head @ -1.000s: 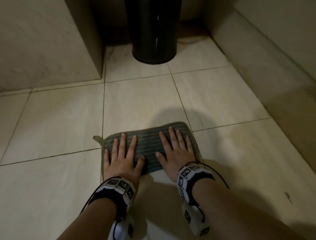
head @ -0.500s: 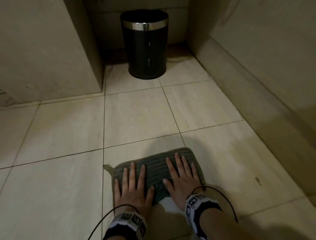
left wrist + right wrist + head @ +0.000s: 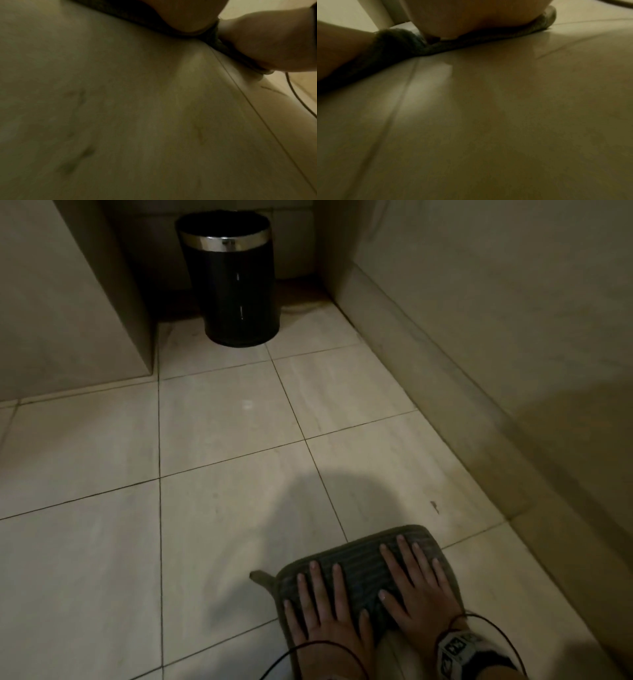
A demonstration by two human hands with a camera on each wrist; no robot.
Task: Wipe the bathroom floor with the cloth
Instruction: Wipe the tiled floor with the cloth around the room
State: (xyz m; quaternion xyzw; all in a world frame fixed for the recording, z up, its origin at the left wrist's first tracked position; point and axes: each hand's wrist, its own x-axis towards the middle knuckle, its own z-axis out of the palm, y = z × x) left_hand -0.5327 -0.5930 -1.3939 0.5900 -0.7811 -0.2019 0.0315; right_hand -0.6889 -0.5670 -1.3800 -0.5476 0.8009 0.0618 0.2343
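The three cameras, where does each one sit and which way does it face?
Head: worn on the head, looks forward and down at the tiled floor, a black bin and the grey cloth; the left hand and right hand lie flat on it.
Left wrist: just above the floor, looks along it at the cloth's edge; both hands' heels show.
Right wrist: equally low, facing the cloth's edge under the hand's heel.
Shared: all show the cloth and floor.
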